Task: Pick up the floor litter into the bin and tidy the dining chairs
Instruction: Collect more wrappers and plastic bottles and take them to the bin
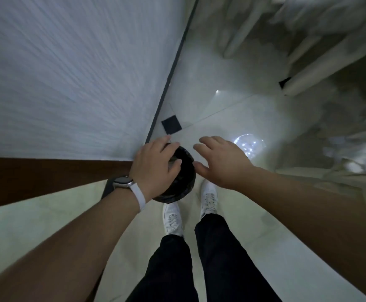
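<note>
A round bin lined with a black bag stands on the pale tiled floor by the wall corner, just in front of my white shoes. My left hand, with a watch on the wrist, hovers over the bin's left rim, fingers curled, covering part of the opening. I cannot tell whether it holds anything. My right hand is spread open, empty, just right of the bin. Blurred pale chair legs show at the upper right.
A white wall with a dark skirting strip fills the left. A brown panel runs along the lower left. A black inset tile lies beyond the bin. A bright light reflection gleams on the floor.
</note>
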`<move>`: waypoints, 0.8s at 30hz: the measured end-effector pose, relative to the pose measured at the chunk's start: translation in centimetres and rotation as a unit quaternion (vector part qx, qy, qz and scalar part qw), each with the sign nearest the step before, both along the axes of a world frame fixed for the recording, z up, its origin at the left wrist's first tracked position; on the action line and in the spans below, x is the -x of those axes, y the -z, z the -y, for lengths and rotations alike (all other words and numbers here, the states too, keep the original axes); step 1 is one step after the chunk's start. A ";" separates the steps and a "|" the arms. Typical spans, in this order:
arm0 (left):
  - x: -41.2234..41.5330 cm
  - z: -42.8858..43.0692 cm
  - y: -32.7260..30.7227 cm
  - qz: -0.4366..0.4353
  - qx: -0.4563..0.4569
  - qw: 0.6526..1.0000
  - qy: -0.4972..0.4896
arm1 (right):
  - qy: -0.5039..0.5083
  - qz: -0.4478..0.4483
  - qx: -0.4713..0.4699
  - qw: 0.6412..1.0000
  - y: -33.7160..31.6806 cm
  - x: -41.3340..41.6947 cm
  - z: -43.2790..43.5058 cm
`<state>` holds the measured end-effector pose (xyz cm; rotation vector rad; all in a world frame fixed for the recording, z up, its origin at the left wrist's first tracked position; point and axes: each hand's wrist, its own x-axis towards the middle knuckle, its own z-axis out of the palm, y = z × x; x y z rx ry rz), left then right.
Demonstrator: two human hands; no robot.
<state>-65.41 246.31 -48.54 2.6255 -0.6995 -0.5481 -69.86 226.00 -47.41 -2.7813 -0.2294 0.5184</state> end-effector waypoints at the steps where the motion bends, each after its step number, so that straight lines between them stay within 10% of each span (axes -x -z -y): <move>1: -0.1 0.3 -2.1 0.009 0.010 1.000 0.012 | 0.008 0.009 0.011 1.000 -2.1 0.4 0.2; 24: 13.3 18.4 -33.3 0.257 0.208 0.874 0.355 | 0.323 0.230 0.205 0.895 -33.8 28.9 12.1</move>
